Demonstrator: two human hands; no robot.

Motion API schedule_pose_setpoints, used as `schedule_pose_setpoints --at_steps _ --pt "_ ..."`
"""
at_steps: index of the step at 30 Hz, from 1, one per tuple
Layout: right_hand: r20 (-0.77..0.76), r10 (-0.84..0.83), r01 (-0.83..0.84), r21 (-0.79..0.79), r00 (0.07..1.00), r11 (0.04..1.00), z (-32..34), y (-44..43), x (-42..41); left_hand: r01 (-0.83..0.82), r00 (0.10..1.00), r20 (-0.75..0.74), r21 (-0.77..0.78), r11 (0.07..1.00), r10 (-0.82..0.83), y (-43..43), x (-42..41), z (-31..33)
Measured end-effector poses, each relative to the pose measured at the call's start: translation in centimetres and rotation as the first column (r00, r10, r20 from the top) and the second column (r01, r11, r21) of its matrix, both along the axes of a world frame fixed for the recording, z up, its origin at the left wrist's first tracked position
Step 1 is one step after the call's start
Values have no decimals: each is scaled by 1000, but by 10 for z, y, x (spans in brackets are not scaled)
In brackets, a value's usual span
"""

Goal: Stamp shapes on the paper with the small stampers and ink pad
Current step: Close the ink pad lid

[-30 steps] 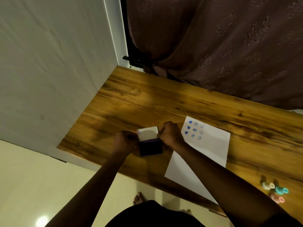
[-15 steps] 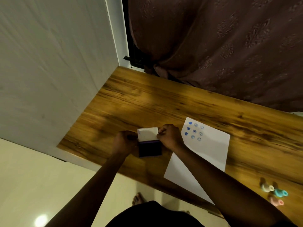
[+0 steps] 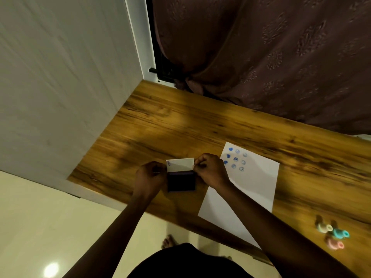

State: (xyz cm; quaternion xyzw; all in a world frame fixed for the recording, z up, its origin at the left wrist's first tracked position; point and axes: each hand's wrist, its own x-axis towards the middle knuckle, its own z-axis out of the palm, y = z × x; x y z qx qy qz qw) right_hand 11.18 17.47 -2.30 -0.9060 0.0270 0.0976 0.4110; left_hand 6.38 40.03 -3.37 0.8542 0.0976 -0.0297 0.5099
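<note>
A dark ink pad (image 3: 181, 181) lies on the wooden table with its white lid (image 3: 180, 164) tipped up at the far side. My left hand (image 3: 149, 176) grips the pad's left edge. My right hand (image 3: 210, 169) pinches the lid's right corner. To the right lies a white paper (image 3: 251, 189) with several blue stamped shapes near its top left corner. Three small stampers lie on their sides at the table's right front: a cream one (image 3: 323, 227), a teal one (image 3: 340, 233) and a pink one (image 3: 334, 244).
The wooden table (image 3: 180, 125) meets a grey wall (image 3: 60, 77) on the left and a brown patterned curtain (image 3: 281, 57) at the back. The table's front edge runs diagonally below my arms. A bare foot (image 3: 168, 240) shows on the cream floor.
Both hands have stayed on the ink pad; the lid's angle looks about the same. The view has shifted only slightly.
</note>
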Motion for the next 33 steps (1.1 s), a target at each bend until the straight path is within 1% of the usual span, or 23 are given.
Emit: schedule_pose_setpoints --at_steps 6,11,13,15,18,20,25,33 --pt "34 50 -51 11 998 999 -4 -5 -13 -41 999 32 -19 999 42 -3 -8 -4" --pt "62 69 -70 27 996 997 -4 -9 -22 -45 999 21 -44 998 46 -4 -15 -2" --pt "49 77 -80 61 996 995 -4 -10 -26 -61 998 5 -61 996 61 -6 -17 1" --pt "27 88 -90 87 996 992 -4 -11 -31 -70 998 2 -30 997 70 -7 -17 0" --pt "27 123 -124 54 992 991 -6 -11 -40 -31 999 29 43 999 30 -5 -17 -7" --pt "24 137 -137 26 990 990 -7 -10 -45 -12 1000 29 30 999 11 -4 -19 -9" --pt "-1 142 -142 21 990 990 -6 -8 -54 -12 999 34 10 1000 12 -6 -23 -9" --pt "-23 75 -76 -30 997 997 -4 4 -67 -10 1000 -10 23 1000 10 -7 -24 -13"
